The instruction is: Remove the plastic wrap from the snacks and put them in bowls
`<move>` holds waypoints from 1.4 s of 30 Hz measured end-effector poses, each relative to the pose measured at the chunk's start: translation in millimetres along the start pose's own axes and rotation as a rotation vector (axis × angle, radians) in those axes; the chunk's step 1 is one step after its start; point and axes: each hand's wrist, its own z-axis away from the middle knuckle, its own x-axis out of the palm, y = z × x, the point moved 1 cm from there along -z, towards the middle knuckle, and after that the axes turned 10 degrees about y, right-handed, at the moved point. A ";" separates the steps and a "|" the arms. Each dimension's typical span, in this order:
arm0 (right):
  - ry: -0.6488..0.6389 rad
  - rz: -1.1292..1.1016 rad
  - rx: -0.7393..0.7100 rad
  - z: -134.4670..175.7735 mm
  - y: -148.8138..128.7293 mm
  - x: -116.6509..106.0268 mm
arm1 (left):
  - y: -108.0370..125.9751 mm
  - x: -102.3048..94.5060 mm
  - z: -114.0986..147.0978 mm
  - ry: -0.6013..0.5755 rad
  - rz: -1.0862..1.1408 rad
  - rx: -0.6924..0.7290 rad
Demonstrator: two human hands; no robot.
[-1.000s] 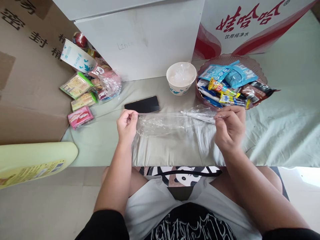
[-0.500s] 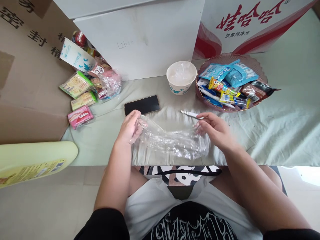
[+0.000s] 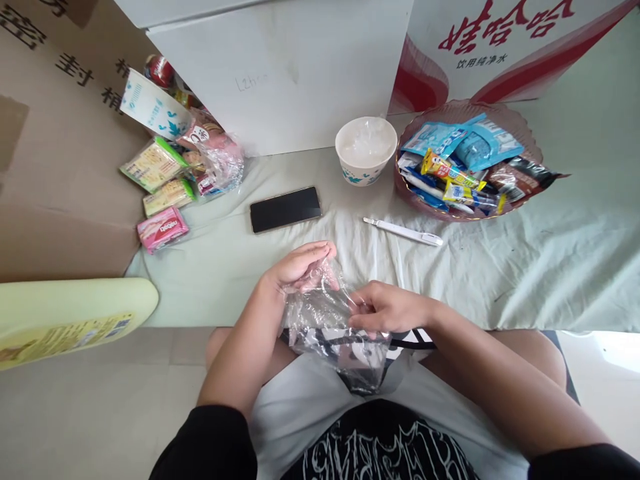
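Clear plastic film (image 3: pixel 335 317) hangs crumpled between the two hands, its lower end drooping past the cloth's front edge, above the person's lap. At its upper left the left hand (image 3: pixel 305 265) holds the film, fingers bent and the thumb drawn close to them. Just right of that and a little nearer the body, the right hand (image 3: pixel 390 307) pinches the film's other side with curled fingers.

Directly beyond the grip, a dark-screened phone (image 3: pixel 286 209) lies flat to the left, and a white craft knife (image 3: pixel 404 232) lies to the right, apart from both hands. Farther beyond stands a paper bowl (image 3: pixel 363 175) with clear plastic inside. Right of that bowl, a pink scalloped dish (image 3: pixel 530 137) holds blue packets (image 3: pixel 489 143) and small yellow-wrapped snacks (image 3: pixel 453 171).

Well left of the grip lie a pink packet (image 3: pixel 163 229), two green-edged packets (image 3: pixel 154 165) and a tilted paper cup (image 3: pixel 156 110). A pale cloth (image 3: pixel 220 273) lies under all these things; a white box (image 3: pixel 300 87) stands behind.
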 end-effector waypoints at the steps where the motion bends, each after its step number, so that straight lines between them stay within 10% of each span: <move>1: -0.001 -0.039 0.029 1.3 -0.8 -0.6 | 0.1 -3.0 -0.4 -0.032 0.028 0.004; 7: 0.461 -0.285 -0.176 1.8 -0.9 -12.6 | -8.4 1.6 -8.9 0.082 0.481 0.310; 14: 0.941 -0.107 -0.175 -4.9 0.4 -15.6 | -28.6 26.3 -18.5 -0.046 0.331 0.262; 28: 0.825 0.147 -0.287 -1.8 7.4 -15.8 | -13.9 13.6 -3.5 0.225 -0.025 0.241; 37: 0.728 0.112 -0.796 6.6 8.3 -25.9 | -16.0 5.9 -6.8 -0.019 0.175 0.263; 42: 0.707 0.306 -0.742 12.3 7.2 -32.4 | -10.7 0.3 -5.9 -0.099 -0.017 0.247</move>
